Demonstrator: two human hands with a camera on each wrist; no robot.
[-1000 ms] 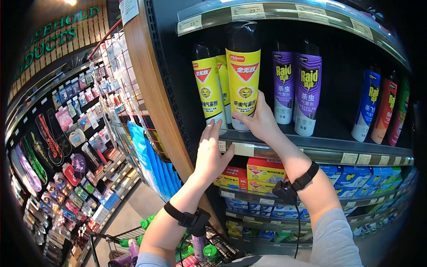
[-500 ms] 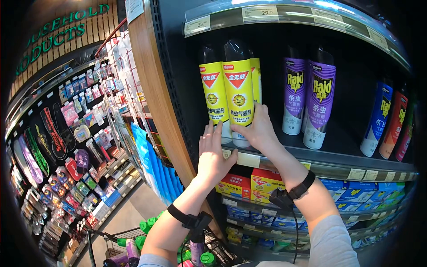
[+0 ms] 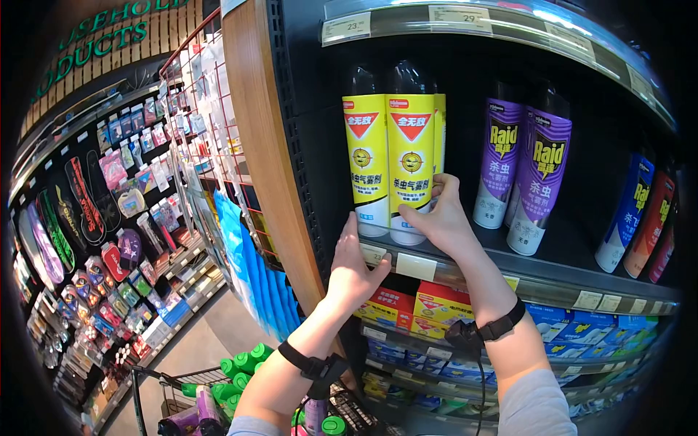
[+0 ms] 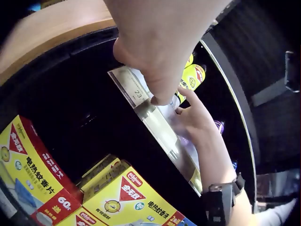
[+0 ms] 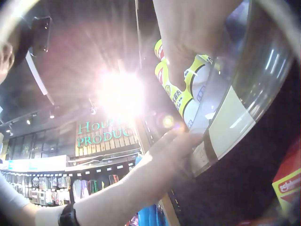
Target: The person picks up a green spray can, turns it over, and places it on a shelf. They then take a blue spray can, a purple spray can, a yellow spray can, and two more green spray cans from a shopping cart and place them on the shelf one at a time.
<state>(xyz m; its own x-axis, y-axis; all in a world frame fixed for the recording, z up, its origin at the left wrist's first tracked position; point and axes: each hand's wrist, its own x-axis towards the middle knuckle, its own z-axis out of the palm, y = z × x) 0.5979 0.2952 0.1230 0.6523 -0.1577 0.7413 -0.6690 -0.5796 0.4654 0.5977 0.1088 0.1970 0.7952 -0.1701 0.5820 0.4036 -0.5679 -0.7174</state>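
Note:
Two yellow insecticide spray cans with black caps stand upright side by side at the shelf's front, a third partly hidden behind them. My right hand [image 3: 445,218] grips the right-hand front can [image 3: 411,160] low down, its thumb across the front and fingers round the right side. Beside the base of the left-hand front can [image 3: 366,160] is my left hand [image 3: 354,265], fingers extended upward and thumb spread at the shelf edge. In the left wrist view, the left hand [image 4: 157,56] covers part of the price rail.
Purple Raid cans [image 3: 539,174] stand to the right, with blue and red cans [image 3: 627,211] farther along. A clear lip and price rail [image 3: 414,267] edge the shelf. Below are yellow-red boxes [image 3: 440,309]. A wooden post [image 3: 265,131] rises at left, and a cart [image 3: 156,389] holds several bottles.
The right hand has lowered its can and set it level beside the left-hand can, which now stands straighter. The left hand has slid down to that can's base. The head view has shifted left.

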